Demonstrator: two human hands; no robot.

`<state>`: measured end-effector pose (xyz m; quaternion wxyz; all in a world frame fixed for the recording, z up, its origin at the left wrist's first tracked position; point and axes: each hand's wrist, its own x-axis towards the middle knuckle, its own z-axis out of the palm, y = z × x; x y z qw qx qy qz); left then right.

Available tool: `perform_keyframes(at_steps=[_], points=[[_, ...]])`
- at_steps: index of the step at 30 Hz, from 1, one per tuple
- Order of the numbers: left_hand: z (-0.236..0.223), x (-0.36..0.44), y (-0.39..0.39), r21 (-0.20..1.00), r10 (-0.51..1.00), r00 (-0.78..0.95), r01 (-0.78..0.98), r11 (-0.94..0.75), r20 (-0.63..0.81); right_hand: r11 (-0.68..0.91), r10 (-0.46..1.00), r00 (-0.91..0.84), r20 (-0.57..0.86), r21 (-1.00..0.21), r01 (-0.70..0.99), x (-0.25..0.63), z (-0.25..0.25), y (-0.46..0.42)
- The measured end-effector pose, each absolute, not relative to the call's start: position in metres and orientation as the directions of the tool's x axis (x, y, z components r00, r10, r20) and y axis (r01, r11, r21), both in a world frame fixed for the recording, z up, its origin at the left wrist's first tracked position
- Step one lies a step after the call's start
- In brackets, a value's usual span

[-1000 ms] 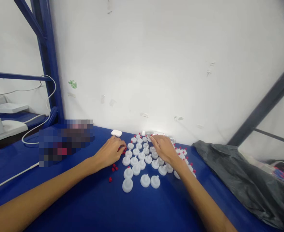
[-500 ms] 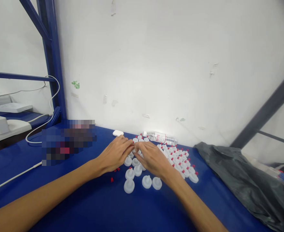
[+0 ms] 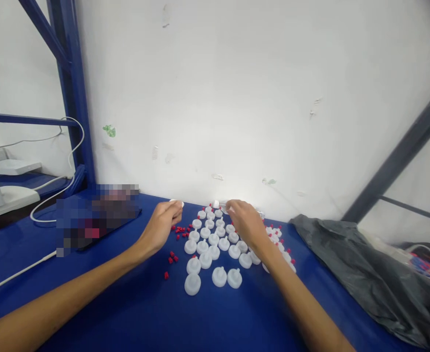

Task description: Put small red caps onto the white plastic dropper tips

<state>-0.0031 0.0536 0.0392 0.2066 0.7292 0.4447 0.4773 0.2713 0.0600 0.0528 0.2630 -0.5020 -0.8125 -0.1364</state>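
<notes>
My left hand (image 3: 162,225) is raised left of the white caps, beside the small red tips (image 3: 181,230). Its fingers are curled together, and what they hold, if anything, is hidden. Over the back of the group, my right hand (image 3: 247,221) has its fingers bent and pressed together near a clear bottle; I cannot make out anything in them. Many white round nozzle caps (image 3: 205,260) stand upright on the blue table (image 3: 145,313). Some, mostly at the right, have red tips (image 3: 288,250) on their nozzles. Several loose red tips (image 3: 171,260) lie left of the caps.
A white rounded case (image 3: 178,202) lies partly behind my left hand. The clear bottle (image 3: 217,203) rests against the wall. Dark grey plastic sheeting (image 3: 350,254) covers the right side. At the left are a blurred-out object (image 3: 101,215), a white cable (image 3: 20,274) and a blue frame post (image 3: 79,98).
My hands came together over the caps half a second ago and are now apart. The left went back toward the loose red tips, the right toward the bottle.
</notes>
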Motion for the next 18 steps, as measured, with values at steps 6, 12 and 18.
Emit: perform_keyframes(at_steps=[6, 12, 18], points=[[0.032, -0.006, 0.057, 0.593, 0.825, 0.216, 0.603, -0.534, 0.522, 0.398, 0.822, -0.31, 0.479, -0.094, 0.913, 0.306, 0.039, 0.08], [0.016, -0.005, 0.063, 0.488, 0.836, 0.311, 0.699, -0.523, 0.452, 0.417, 0.869, -0.374, 0.325, -0.074, 0.906, 0.302, 0.03, 0.081], [0.013, -0.01, 0.067, 0.423, 0.831, 0.356, 0.734, -0.532, 0.427, 0.409, 0.879, -0.373, 0.297, -0.066, 0.91, 0.297, 0.04, 0.073]])
